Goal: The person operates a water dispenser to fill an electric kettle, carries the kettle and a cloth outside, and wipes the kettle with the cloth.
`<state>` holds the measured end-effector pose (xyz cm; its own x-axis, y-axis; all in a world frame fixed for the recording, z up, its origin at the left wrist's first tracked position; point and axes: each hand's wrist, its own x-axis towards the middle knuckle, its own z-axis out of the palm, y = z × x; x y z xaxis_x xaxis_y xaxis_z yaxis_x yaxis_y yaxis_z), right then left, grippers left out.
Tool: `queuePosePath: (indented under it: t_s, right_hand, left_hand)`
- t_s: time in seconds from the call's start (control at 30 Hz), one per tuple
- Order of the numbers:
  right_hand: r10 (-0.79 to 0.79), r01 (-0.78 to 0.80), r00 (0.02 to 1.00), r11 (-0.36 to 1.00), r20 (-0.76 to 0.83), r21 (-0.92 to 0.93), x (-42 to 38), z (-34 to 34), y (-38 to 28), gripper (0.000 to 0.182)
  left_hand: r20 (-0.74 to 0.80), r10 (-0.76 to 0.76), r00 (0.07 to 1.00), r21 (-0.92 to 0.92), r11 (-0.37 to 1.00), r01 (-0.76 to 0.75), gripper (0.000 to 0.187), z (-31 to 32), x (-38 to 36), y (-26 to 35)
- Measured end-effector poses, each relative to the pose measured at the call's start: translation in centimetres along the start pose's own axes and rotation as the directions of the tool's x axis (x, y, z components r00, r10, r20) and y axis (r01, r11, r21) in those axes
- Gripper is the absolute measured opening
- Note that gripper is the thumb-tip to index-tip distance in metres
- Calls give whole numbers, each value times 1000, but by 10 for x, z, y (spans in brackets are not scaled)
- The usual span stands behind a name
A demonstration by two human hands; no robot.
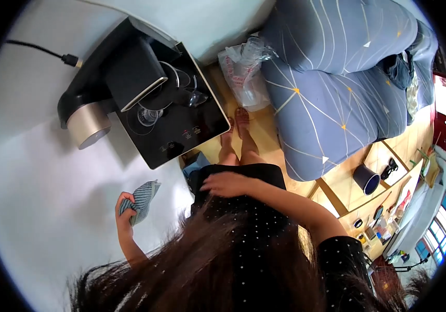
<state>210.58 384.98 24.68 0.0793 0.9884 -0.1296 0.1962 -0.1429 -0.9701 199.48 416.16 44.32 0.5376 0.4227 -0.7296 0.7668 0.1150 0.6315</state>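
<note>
My left hand (124,209) is closed round a folded grey-blue striped cloth (143,202), held in front of the white wall at the left. Part of the cloth sticks out beyond my fingers. My right hand (228,184) lies against the front of my black dotted dress (249,208), fingers stretched out and holding nothing. Nearest to the cloth is a glossy black tabletop (181,148) with touch symbols. On it stand a clear glass (148,115), a pair of glasses (197,98) and a dark flat-sided box (134,73).
A black curved device with a gold cylinder (89,126) juts out beside the tabletop. A black cable (41,49) hangs behind. A white plastic bag (243,78) stands near my feet, beside a bed with grey-blue patterned bedding (327,114). Farther right is a dark bin (367,179).
</note>
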Motion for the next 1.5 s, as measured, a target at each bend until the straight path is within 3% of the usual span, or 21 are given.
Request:
queuePosePath:
  t_s: [0.03,0.07,0.13,0.27,0.4,0.47,0.5,0.53,0.63,0.7,0.8,0.93,0.97,1.07,1.17,1.2,1.27,1.33,1.4,1.43,1.5]
  right_hand:
    - [-70,46,973,993,221,113,22,9,-7,36]
    - [18,-4,968,998,251,-56,31,26,-14,35]
    - [160,-140,884,987,440,-77,54,28,-8,35]
    - [436,-299,826,876,357,-378,60,30,32,37]
    - [727,-640,686,600,-6,-480,38,-17,49,38]
    - [622,-554,782,659,-47,-509,8,-22,88,34]
    - [578,-504,816,694,-18,-514,-9,-30,99,32]
    - [533,-451,846,727,11,-518,-24,-41,105,29]
    - [450,-487,873,825,-188,-287,-72,-92,81,25]
    - [690,-725,685,676,-235,-129,-69,-122,18,27]
    - [693,-669,721,693,8,267,-74,-135,-6,27]
    - [434,-380,899,840,-59,387,-10,-138,-106,66]
    - [345,-291,935,878,-80,379,14,-139,-136,82]
    - [95,-61,991,948,-95,313,65,-129,-194,100]
    - [98,-99,995,991,11,91,95,-122,-208,102]
    - [91,-90,995,996,-33,27,101,-117,-204,90]
    - [132,-125,988,989,-80,82,110,-109,-196,78]
    - [289,-249,954,914,-84,321,112,-99,-198,67]
    - [485,-391,875,707,-1,589,109,-93,-194,64]
    - [515,-413,857,711,-21,569,107,-88,-195,61]
    - [589,-478,807,621,32,622,104,-88,-191,60]
  left_hand:
    - [-6,7,1000,3,1000,-7,26,-6,0,-14]
    - [-16,-2,1000,-25,1000,1,26,-6,-2,-18]
    - [-40,-22,999,-80,997,19,26,-3,-12,-22]
    - [-45,-60,997,-76,996,56,25,-11,-21,-43]
    - [-137,-9,990,-103,995,-6,26,5,-28,-34]
    - [-142,-44,989,-121,992,27,25,-13,-19,-81]
    - [-154,97,983,-57,993,-107,25,2,-22,-53]
    - [-151,74,986,-91,992,-88,25,8,-25,-40]
    - [-148,43,988,-176,982,-69,26,8,-27,-31]
    - [-157,91,983,-235,964,-126,27,10,-26,-33]
    - [-171,293,941,-328,883,-335,28,22,-27,-20]
    - [-87,602,794,-265,754,-601,31,45,-14,-2]
    - [-32,534,845,-334,791,-513,30,50,-17,13]
    - [43,533,845,-436,771,-464,35,68,-13,31]
    - [64,537,841,-562,716,-415,45,77,-11,34]
    - [122,505,854,-721,636,-274,48,75,-11,30]
    - [243,492,836,-923,382,44,54,74,-10,13]
    - [159,519,840,-948,318,-17,44,71,-21,-6]
    - [171,476,863,-951,307,19,41,52,-43,-29]
    - [80,581,810,-984,174,-28,37,51,-45,-59]
    - [61,352,934,-923,375,-81,33,54,-45,-126]
